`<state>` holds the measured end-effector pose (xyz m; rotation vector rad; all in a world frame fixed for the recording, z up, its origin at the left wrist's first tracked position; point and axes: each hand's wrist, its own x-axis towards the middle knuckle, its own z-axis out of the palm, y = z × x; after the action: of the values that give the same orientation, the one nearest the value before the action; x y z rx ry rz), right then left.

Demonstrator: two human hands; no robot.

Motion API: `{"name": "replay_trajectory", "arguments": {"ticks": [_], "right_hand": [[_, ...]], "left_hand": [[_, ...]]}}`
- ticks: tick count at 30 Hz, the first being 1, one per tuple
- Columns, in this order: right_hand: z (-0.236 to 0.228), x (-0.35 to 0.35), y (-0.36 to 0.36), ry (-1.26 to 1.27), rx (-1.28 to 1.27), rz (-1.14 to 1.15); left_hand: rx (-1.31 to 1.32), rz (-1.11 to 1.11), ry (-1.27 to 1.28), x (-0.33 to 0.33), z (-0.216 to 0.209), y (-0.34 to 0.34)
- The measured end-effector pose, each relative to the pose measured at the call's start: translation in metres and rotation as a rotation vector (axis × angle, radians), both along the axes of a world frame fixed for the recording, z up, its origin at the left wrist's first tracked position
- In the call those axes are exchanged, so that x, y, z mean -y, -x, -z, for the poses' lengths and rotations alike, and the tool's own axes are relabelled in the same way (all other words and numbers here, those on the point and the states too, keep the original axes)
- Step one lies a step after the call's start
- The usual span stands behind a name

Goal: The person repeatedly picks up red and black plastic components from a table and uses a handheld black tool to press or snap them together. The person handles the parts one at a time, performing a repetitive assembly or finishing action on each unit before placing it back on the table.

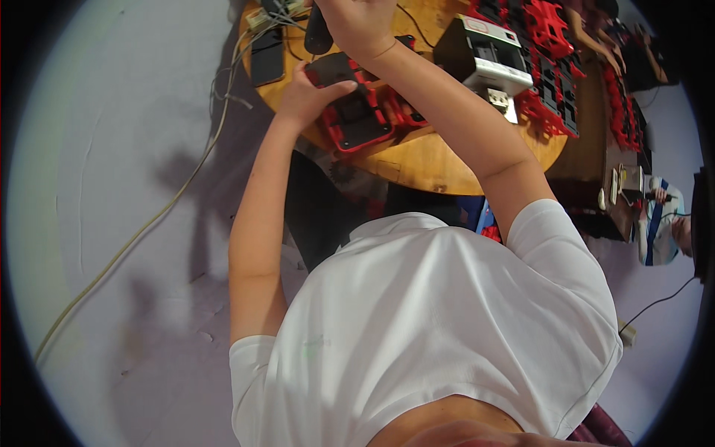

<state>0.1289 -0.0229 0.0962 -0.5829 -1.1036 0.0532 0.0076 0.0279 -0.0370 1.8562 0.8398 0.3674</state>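
Observation:
My left hand (304,98) grips the near-left side of a red and black plastic housing (360,123), its thumb lying across the black face. The housing rests near the edge of a round wooden table. Above its far-left corner, my right hand (363,28) is closed around a black electric screwdriver (318,33), held upright with a thin bit pointing down. The fingers of the right hand are partly cut off by the top of the picture. Whether the bit touches the housing, I cannot tell. Another red and black part (402,108) lies beside the housing, partly behind my right forearm.
A black and silver screw feeder (484,56) stands right of my right forearm. Several red and black housings (550,82) are piled beyond it. A dark phone (267,58) and tangled cables (272,16) lie at the left. Other people's hands (612,56) work at a further table.

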Motion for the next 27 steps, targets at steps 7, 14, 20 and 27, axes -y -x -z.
{"name": "replay_trajectory", "arguments": {"ticks": [7, 14, 20, 27], "right_hand": [[0.011, -0.011, 0.005, 0.112, 0.092, 0.038], [0.008, -0.019, 0.021, 0.211, 0.059, -0.041], [-0.001, -0.013, -0.015, 0.154, -0.133, -0.041], [-0.041, 0.084, -0.084, 0.31, 0.034, 0.344]], "left_hand": [[-0.031, -0.018, 0.009, 0.021, -0.031, 0.005], [-0.013, 0.007, -0.014, 0.02, -0.033, 0.007], [-0.113, 0.033, -0.068, 0.011, -0.033, 0.006], [0.008, 0.071, -1.114, 0.034, -0.057, -0.048]]}}
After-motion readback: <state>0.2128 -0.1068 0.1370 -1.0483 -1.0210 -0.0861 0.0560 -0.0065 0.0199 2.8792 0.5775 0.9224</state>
